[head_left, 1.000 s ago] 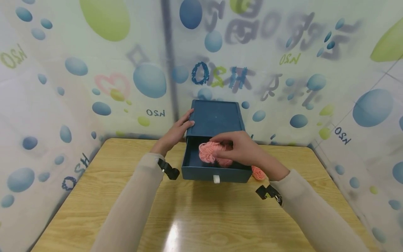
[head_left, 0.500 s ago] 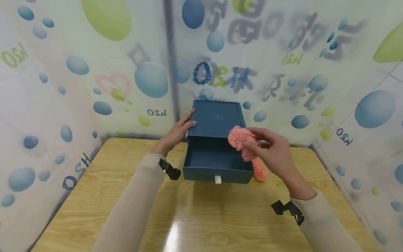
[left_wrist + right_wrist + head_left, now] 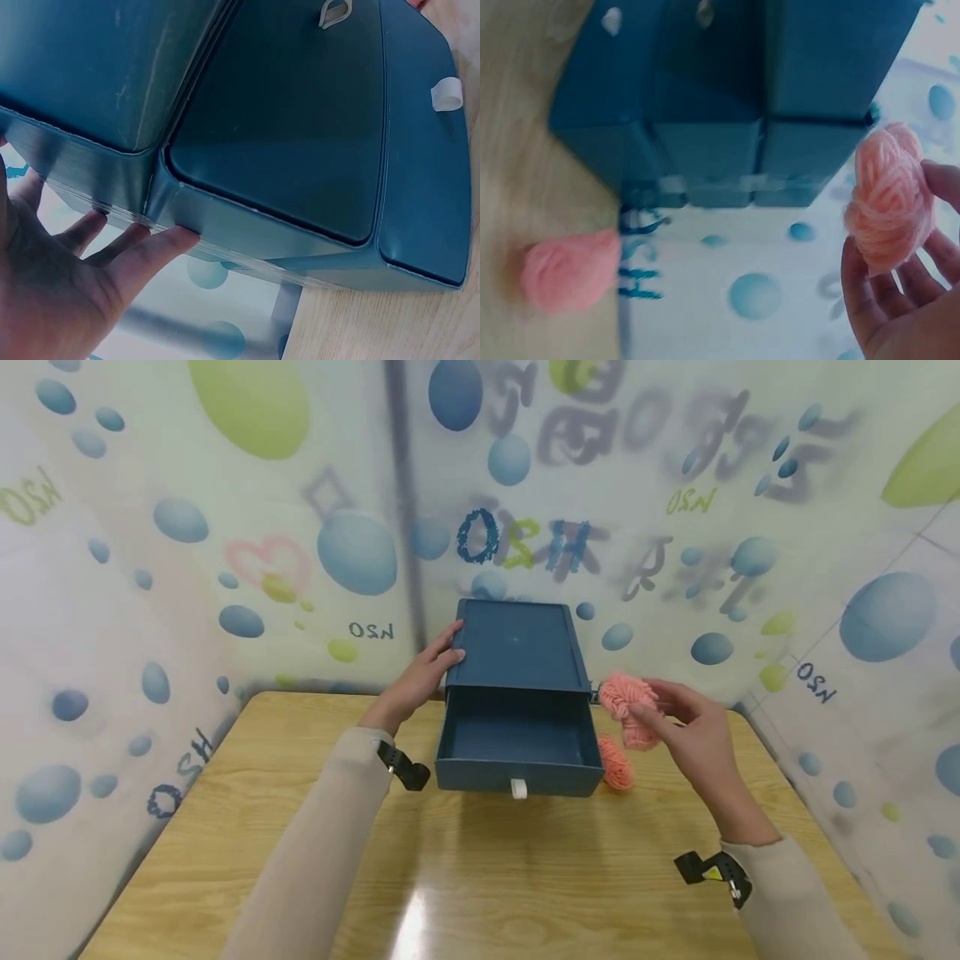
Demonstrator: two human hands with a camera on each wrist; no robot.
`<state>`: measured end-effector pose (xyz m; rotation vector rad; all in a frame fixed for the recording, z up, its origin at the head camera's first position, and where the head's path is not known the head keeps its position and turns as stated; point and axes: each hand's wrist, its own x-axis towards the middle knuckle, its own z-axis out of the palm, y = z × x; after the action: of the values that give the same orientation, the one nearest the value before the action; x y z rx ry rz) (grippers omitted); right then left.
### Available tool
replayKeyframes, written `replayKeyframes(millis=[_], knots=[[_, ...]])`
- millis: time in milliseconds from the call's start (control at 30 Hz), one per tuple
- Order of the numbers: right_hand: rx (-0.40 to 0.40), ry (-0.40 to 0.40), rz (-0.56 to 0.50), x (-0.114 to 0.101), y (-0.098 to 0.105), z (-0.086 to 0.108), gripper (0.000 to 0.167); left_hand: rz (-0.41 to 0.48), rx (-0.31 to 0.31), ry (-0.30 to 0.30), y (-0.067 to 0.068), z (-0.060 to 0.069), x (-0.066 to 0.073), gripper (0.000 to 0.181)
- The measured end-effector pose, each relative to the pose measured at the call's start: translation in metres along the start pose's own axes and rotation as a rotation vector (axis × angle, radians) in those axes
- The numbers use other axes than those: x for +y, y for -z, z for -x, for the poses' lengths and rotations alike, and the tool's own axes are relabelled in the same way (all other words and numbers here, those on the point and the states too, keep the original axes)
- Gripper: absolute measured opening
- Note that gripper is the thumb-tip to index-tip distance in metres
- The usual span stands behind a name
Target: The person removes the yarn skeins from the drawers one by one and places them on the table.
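Observation:
A dark blue box with stacked drawers point(image 3: 517, 643) stands at the back of the table, its top drawer point(image 3: 480, 774) pulled out and bare inside. My left hand point(image 3: 416, 685) rests against the box's left side; the left wrist view shows its extended fingers point(image 3: 154, 255) touching that wall. To the right of the drawer, my right hand point(image 3: 697, 735) pinches a pink yarn skein point(image 3: 628, 706) between thumb and fingers, above the table. Beside the box, a second pink skein point(image 3: 617, 766) lies on the tabletop, partly hidden by the drawer.
The light wooden table point(image 3: 300, 827) is closed in at the back and sides by patterned curtain walls point(image 3: 285, 493). A white pull tab point(image 3: 519, 788) sticks out of the drawer front. Lower drawers with white tabs point(image 3: 448, 94) appear in the left wrist view.
My right hand has lifted the pink skein out of the top drawer and carried it right, past the drawer's edge. The left hand has stayed at the box's side.

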<state>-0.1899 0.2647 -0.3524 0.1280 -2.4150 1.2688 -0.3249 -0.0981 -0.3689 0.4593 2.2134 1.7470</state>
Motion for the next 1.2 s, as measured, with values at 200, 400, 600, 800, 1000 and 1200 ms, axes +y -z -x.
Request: replayKeyframes(millis=[200, 400, 600, 800, 1000, 1200], knots=[[-0.026, -0.111, 0.045, 0.028, 0.004, -0.002, 0.052, -0.003, 0.004, -0.015, 0.0, 0.002, 0.0, 0.059], [-0.051, -0.183, 0.078, 0.055, 0.007, -0.004, 0.055, -0.006, 0.006, -0.013, 0.0, 0.001, 0.0, 0.058], [-0.069, -0.257, 0.101, 0.085, 0.005, -0.001, 0.06, -0.009, 0.009, -0.016, 0.0, 0.0, 0.0, 0.058], [-0.085, -0.321, 0.127, 0.107, -0.001, 0.002, 0.066, -0.003, 0.012, -0.012, 0.0, 0.0, -0.002, 0.057], [-0.099, -0.363, 0.142, 0.122, -0.007, 0.004, 0.066, 0.003, 0.027, -0.017, -0.001, -0.001, -0.002, 0.058], [-0.121, -0.415, 0.162, 0.137, -0.015, 0.005, 0.065, 0.005, 0.02, -0.009, -0.001, -0.001, -0.003, 0.058]])
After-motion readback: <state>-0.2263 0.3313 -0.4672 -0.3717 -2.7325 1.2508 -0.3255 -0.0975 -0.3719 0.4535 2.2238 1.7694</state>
